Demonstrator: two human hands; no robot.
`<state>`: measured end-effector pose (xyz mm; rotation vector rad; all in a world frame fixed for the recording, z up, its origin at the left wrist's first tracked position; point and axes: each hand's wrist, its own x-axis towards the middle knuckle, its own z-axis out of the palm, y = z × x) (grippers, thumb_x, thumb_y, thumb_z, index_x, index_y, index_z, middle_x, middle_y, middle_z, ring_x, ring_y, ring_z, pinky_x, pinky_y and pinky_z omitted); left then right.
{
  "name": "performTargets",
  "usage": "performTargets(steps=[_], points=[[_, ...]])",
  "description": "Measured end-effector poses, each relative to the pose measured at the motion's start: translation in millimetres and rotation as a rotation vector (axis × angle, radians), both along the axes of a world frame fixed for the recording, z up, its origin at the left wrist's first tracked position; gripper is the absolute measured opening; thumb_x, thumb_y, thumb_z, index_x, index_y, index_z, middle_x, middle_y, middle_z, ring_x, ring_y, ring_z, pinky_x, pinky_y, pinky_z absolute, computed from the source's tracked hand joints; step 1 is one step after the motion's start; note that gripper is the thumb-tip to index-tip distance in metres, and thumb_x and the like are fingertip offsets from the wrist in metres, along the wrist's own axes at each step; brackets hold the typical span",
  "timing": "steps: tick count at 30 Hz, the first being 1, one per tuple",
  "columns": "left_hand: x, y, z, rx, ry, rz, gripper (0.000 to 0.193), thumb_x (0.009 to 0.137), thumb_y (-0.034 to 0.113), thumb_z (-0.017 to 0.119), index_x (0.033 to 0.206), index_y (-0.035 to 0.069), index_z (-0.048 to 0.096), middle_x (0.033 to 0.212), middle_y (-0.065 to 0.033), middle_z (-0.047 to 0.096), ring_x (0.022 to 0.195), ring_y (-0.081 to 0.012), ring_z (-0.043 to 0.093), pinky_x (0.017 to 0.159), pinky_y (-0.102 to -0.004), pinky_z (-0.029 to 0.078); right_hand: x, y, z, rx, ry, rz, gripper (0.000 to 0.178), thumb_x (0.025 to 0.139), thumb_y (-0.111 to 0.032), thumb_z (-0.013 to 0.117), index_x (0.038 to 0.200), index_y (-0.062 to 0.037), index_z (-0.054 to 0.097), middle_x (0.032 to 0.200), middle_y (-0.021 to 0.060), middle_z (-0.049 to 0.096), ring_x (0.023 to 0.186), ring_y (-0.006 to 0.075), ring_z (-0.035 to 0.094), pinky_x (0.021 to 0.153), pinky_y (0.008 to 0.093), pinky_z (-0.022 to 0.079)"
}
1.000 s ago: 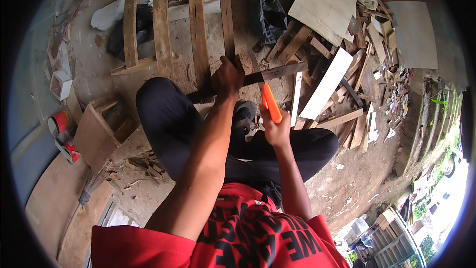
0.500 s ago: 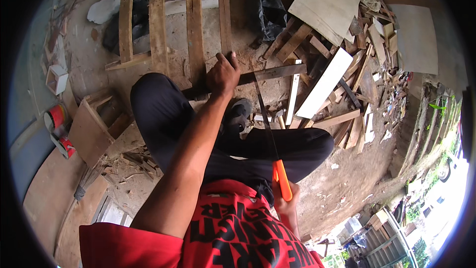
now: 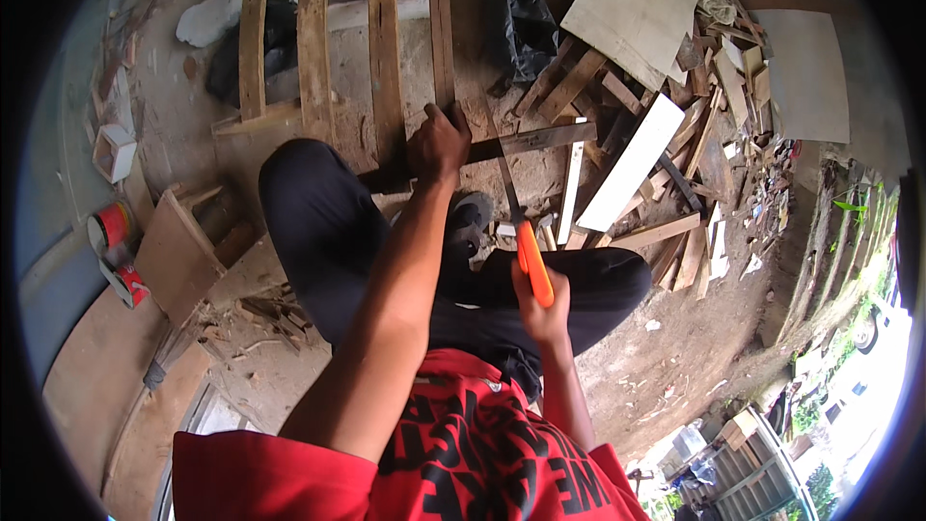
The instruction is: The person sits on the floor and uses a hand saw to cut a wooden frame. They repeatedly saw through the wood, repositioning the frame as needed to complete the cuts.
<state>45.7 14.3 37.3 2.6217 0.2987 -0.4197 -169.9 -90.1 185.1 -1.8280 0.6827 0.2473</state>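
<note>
My right hand [image 3: 546, 314] is wrapped round the orange handle of a handsaw [image 3: 509, 185]. Its thin dark blade points away from me and crosses a wooden plank [image 3: 547, 139] at a steep angle. That plank lies crosswise before my knees and sticks out to the right of a slatted wooden frame [image 3: 384, 68]. My left hand [image 3: 440, 143] is closed over the plank where a slat meets it, left of the blade. Part of the plank is hidden under this hand, and my foot [image 3: 470, 215] is just nearer to me.
At the right lies a heap of scrap wood [image 3: 699, 125], with a white board [image 3: 632, 164] and a wide panel [image 3: 632, 10] on it. A black plastic bag [image 3: 524, 31] stands beyond the plank. On the left are an open wooden box [image 3: 183, 246] and a red tin [image 3: 114, 224].
My right hand has pushed the saw forward and away from me, so its tip now reaches well beyond the plank. My left hand stays on the plank, its fingers slightly shifted.
</note>
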Motion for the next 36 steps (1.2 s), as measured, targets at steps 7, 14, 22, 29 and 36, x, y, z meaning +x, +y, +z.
performTargets(steps=[7,14,22,29,36], points=[[-6.5,7.9,-8.8,0.088,-0.064,-0.016,0.043,0.099,0.044,0.047,0.098,0.002,0.056,0.072,-0.0208,0.07,0.065,-0.038,0.071,0.056,-0.047,0.057,-71.2,-8.9,72.3,0.018,0.141,-0.071,0.028,0.093,-0.012,0.066,0.069,0.0004,0.057,0.054,0.0001,0.052,0.054,0.0032,0.044,0.047,0.0268,0.036],[11.8,-1.6,5.4,-0.045,0.127,0.017,0.052,0.101,0.049,0.041,0.105,-0.001,0.056,0.084,-0.0247,0.072,0.081,-0.0428,0.071,0.073,-0.0525,0.057,141.4,9.8,-34.5,-0.156,-0.048,0.067,0.033,0.092,-0.019,0.064,0.072,0.0056,0.056,0.055,0.0195,0.051,0.052,0.0144,0.045,0.05,0.0397,0.04],[1.9,9.0,10.9,-0.026,0.094,0.044,0.056,0.101,0.05,0.041,0.104,-0.003,0.056,0.09,-0.0307,0.07,0.086,-0.0462,0.07,0.075,-0.0532,0.056,-6.5,-6.3,2.6,0.01,0.022,0.017,0.031,0.092,-0.015,0.067,0.068,0.0007,0.056,0.052,0.0064,0.049,0.049,0.0078,0.044,0.045,0.032,0.036],[-2.4,2.2,-4.1,0.025,0.012,0.005,0.048,0.1,0.047,0.043,0.1,0.001,0.056,0.082,-0.0271,0.07,0.078,-0.0433,0.071,0.068,-0.0517,0.057,-43.0,-4.2,62.1,0.023,0.057,-0.079,0.028,0.092,-0.01,0.064,0.068,-0.0002,0.054,0.052,0.0021,0.047,0.052,0.0044,0.042,0.045,0.0292,0.033],[1.2,-4.0,15.0,-0.073,0.104,0.027,0.052,0.101,0.047,0.042,0.104,-0.003,0.057,0.087,-0.0297,0.07,0.086,-0.0467,0.07,0.078,-0.0551,0.054,107.8,1.6,-52.8,-0.135,-0.071,0.062,0.039,0.094,-0.026,0.066,0.071,0.0031,0.056,0.053,0.0113,0.05,0.054,0.0103,0.045,0.049,0.0376,0.039]])
